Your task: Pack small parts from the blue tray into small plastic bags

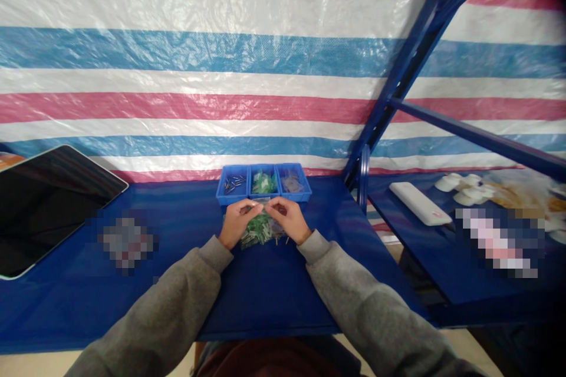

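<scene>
My left hand and my right hand meet above the blue table, fingertips pinched together at the top of a small clear plastic bag. Beneath them lies a pile of small green and pale pieces, some apparently in clear plastic; my fingers hide part of it. Just beyond stands a blue three-part bin. Its left compartment holds several dark metal screws, the middle one green pieces in clear plastic, and the right one clear packets with contents too small to make out.
A large dark-screened tablet lies at the left, near a blurred-out item. Blue metal frame bars rise at the right. On the neighbouring table are a white oblong box and white round parts. Striped sheeting hangs behind.
</scene>
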`<state>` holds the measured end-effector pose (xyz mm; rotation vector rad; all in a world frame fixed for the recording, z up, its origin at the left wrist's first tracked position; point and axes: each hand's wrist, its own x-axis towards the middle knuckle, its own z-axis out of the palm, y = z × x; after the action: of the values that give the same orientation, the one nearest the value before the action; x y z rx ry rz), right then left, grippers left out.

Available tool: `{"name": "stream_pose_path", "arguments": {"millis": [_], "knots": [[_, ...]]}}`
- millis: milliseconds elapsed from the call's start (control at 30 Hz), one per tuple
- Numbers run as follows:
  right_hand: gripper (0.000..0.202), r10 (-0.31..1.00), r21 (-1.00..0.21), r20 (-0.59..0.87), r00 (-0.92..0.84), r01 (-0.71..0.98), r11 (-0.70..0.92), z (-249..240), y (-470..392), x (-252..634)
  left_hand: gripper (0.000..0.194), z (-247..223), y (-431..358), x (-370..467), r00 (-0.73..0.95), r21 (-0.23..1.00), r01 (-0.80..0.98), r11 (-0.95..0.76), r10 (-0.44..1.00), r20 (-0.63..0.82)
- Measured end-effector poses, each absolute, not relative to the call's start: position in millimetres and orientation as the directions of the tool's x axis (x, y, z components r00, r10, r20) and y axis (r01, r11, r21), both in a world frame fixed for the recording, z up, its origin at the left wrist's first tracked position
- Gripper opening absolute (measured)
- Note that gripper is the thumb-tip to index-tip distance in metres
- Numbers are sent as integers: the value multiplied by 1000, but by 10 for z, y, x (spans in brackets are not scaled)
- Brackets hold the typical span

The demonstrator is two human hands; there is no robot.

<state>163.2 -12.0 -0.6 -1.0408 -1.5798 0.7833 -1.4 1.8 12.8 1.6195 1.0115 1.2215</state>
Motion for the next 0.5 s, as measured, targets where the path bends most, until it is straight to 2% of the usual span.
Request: {"name": "stream_pose_path", "arguments": {"millis": [267,500], "knots": [[23,903,-839,418,-101,339,426,17,-134,1627,22,143,34,-24,189,928,114,-354,925,329],[18,900,-833,429,-82,348,429,6,-114,1644,22,134,65,-39,236,958,65,-280,937,258]]}}
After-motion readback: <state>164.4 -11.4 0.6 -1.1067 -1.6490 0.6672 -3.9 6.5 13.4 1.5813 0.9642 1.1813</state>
